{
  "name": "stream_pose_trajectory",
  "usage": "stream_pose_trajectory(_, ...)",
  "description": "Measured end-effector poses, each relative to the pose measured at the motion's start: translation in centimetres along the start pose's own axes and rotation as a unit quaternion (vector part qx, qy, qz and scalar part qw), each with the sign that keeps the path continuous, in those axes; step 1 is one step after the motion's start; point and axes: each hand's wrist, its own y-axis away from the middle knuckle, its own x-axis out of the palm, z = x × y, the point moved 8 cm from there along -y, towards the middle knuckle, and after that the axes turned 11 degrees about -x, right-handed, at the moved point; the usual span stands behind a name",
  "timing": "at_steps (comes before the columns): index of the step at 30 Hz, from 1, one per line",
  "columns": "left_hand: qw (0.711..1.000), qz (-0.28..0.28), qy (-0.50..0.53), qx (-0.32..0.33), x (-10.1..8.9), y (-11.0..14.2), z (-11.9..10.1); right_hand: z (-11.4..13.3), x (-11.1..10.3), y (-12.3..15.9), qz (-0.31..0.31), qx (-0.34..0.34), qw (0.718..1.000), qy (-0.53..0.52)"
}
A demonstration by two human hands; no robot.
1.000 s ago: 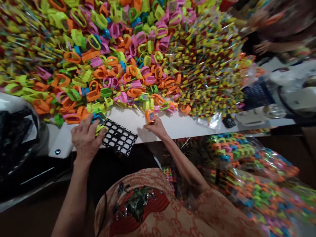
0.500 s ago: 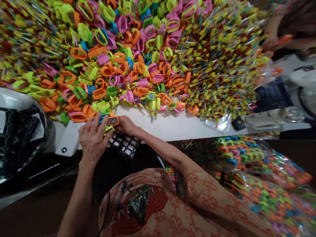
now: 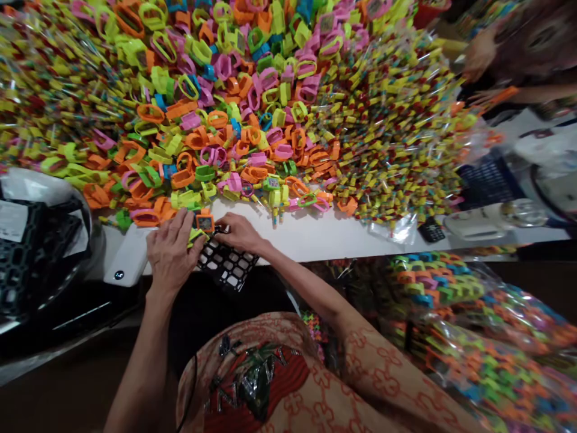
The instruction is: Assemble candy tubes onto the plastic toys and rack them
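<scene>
My left hand (image 3: 174, 249) is closed around small toy watches at the table's front edge. A yellow-green toy watch (image 3: 197, 237) shows between its fingers and thumb, and an orange toy watch (image 3: 205, 223) sits just beyond. My right hand (image 3: 242, 232) has its fingertips pinched on the upper edge of a black lattice tray (image 3: 231, 266) with oblong holes. The tray tilts over the table edge towards my lap. Its left part is hidden by my left hand.
A big heap of coloured toy watches (image 3: 216, 120) covers the table, flanked by piles of wrapped yellow sticks (image 3: 383, 132). At left lie a white power bank (image 3: 127, 255) and a bag of black trays (image 3: 22, 252). Filled bags (image 3: 491, 355) stand below right. Another person's hand (image 3: 480, 54) shows far right.
My right hand has moved from the orange toy watch to the lattice tray's edge, and more of the tray shows. My left hand stays nearly in place. The view has shifted slightly.
</scene>
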Motion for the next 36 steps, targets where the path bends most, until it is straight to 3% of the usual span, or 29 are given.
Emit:
stream_pose_trajectory(3, 1.000, -0.004, -0.016, -0.005, -0.4, 0.1, 0.2, 1.0, 3.9, -2.3, 0.024, -0.010, 0.999, -0.020)
stream_pose_trajectory(6, 1.000, 0.002, -0.017, -0.004, -0.6, 0.2, 0.3, 0.4, 5.2, -2.9, 0.012, -0.004, 0.995, -0.098)
stream_pose_trajectory(10, 1.000, 0.013, -0.005, -0.007, -0.5, 0.1, 0.3, -0.7, 4.9, -1.2, -0.035, 0.000, 0.987, -0.154)
stream_pose_trajectory(14, 1.000, 0.015, -0.009, 0.001, -0.4, 0.1, 0.3, -0.4, 4.5, 0.1, -0.066, 0.005, 0.990, -0.125)
stream_pose_trajectory(19, 0.999, 0.022, -0.035, 0.036, -0.4, 0.4, 0.0, 1.6, 4.9, -1.3, 0.082, -0.029, 0.996, -0.013)
stream_pose_trajectory(21, 0.997, 0.031, -0.053, 0.040, -0.4, 0.4, -0.2, 2.2, 4.6, -1.7, 0.114, -0.031, 0.992, 0.040)
stream_pose_trajectory(25, 0.997, 0.037, -0.065, 0.036, -0.7, 0.3, -0.8, 3.1, 4.5, -1.0, 0.120, -0.020, 0.988, 0.094)
stream_pose_trajectory(32, 0.997, -0.020, -0.068, 0.029, -1.4, 0.2, -1.3, 4.3, 5.6, -1.2, 0.116, -0.064, 0.983, 0.128)
stream_pose_trajectory(34, 0.997, -0.043, -0.064, 0.015, -1.6, 0.2, -1.1, 4.4, 4.9, -1.3, 0.121, -0.061, 0.982, 0.135)
stream_pose_trajectory(36, 0.996, -0.058, -0.067, 0.008, -1.8, 0.3, -0.9, 4.0, 2.5, -0.3, 0.087, -0.049, 0.985, 0.140)
